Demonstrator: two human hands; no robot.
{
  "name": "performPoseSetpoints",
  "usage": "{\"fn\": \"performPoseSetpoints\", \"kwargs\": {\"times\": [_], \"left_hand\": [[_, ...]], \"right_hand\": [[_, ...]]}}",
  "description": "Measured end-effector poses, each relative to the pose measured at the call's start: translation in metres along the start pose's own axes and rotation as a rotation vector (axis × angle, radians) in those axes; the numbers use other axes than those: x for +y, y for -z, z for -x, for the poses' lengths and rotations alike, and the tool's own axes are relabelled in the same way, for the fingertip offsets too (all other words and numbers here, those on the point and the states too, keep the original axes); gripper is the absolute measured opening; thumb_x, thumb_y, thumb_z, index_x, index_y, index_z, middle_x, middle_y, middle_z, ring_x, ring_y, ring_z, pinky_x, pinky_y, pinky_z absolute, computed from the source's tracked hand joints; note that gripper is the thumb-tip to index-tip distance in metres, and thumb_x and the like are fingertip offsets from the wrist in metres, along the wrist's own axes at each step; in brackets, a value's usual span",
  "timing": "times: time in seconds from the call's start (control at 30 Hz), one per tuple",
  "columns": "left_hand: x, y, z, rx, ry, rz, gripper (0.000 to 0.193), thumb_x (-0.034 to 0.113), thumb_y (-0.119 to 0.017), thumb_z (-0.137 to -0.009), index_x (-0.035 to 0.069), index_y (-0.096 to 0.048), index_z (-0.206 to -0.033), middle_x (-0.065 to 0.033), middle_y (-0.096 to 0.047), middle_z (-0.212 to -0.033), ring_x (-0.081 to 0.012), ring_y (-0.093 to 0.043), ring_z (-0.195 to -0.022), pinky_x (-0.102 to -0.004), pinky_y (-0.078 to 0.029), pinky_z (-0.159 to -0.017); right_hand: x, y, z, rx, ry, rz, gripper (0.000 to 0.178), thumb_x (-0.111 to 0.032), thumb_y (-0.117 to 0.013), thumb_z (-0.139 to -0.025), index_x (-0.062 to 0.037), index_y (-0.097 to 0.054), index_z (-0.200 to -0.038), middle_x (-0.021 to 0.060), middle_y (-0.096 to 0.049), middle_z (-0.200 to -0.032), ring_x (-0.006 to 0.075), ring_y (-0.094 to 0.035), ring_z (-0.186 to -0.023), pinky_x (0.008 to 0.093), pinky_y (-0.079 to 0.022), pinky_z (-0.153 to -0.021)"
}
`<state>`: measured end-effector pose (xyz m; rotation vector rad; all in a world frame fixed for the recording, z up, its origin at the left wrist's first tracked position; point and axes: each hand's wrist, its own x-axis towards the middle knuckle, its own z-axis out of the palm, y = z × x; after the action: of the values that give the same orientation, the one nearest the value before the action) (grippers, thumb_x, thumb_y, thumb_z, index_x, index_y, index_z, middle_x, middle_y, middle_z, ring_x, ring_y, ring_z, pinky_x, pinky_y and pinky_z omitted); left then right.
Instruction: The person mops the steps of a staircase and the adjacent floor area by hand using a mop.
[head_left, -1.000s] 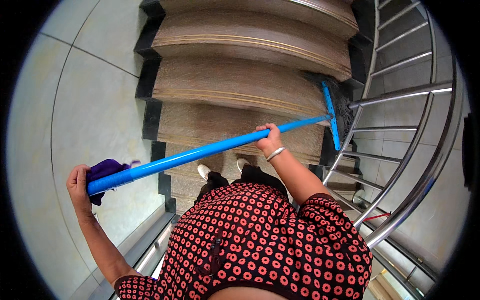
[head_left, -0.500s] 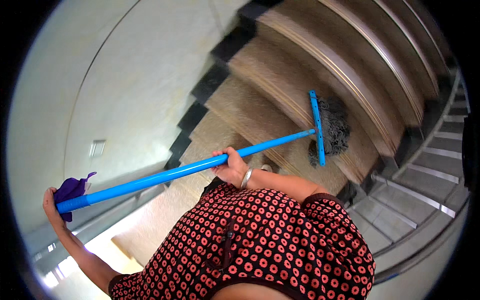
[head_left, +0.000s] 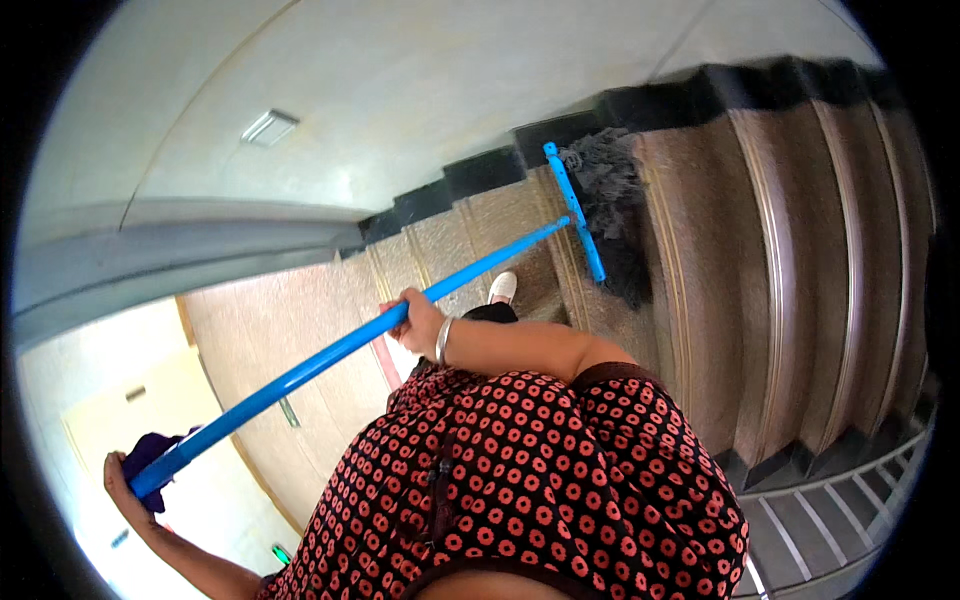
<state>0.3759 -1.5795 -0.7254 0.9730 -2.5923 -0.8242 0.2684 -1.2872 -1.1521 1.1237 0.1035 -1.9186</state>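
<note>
A blue mop slants across my body, its far end fixed to a flat blue bar. Dark grey mop strands lie on a stair tread close to the black skirting of the wall. My right hand, with a silver bangle at the wrist, is wrapped round the middle of the handle. At the handle's top end, my left hand is closed on it, with a dark purple cloth bunched there. Its fingertips are partly hidden behind the cloth.
Brown stairs with ridged edges rise to the right. A pale wall with black stepped skirting runs along the far side; a metal railing is at the lower right. My white shoe is on a step.
My view has turned, and the stairs now run more to the right. The mop head has moved from mid-tread to beside the wall skirting. Both hands keep their hold.
</note>
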Motion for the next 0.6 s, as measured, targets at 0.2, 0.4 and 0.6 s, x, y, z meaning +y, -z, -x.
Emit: {"fn": "performPoseSetpoints", "kwargs": {"times": [0.2,0.4,0.6], "left_hand": [[-0.060,-0.033,0.003,0.029,0.154,0.015,0.027,0.027,-0.044,-0.082,0.005,-0.046,-0.066,-0.0003,-0.042,-0.062,-0.0090,-0.039,-0.057,-0.0223,-0.033,-0.053],[-0.096,-0.112,0.005,-0.090,0.109,-0.037,0.028,0.026,-0.044,-0.081,0.003,-0.050,-0.066,-0.0013,-0.047,-0.063,-0.0098,-0.043,-0.060,-0.0225,-0.036,-0.058],[-0.054,-0.125,-0.006,-0.053,0.037,0.032,0.027,0.025,-0.044,-0.082,0.002,-0.053,-0.070,-0.0009,-0.049,-0.065,-0.0082,-0.044,-0.062,-0.0209,-0.035,-0.059]], "right_hand": [[-0.014,0.001,-0.049,0.267,0.027,-0.032,0.016,-0.018,-0.041,-0.079,-0.0021,-0.042,-0.080,0.0111,-0.051,-0.070,0.0225,-0.051,-0.062,0.0335,-0.043,-0.054],[-0.075,0.021,-0.058,0.345,0.240,-0.032,0.016,-0.017,-0.041,-0.080,-0.0053,-0.038,-0.071,0.0084,-0.045,-0.063,0.0201,-0.048,-0.059,0.0332,-0.042,-0.052],[-0.092,0.020,-0.056,0.322,0.280,0.015,0.018,-0.016,-0.043,-0.076,-0.0052,-0.040,-0.062,0.0072,-0.048,-0.059,0.0177,-0.048,-0.055,0.0307,-0.039,-0.055]]}}
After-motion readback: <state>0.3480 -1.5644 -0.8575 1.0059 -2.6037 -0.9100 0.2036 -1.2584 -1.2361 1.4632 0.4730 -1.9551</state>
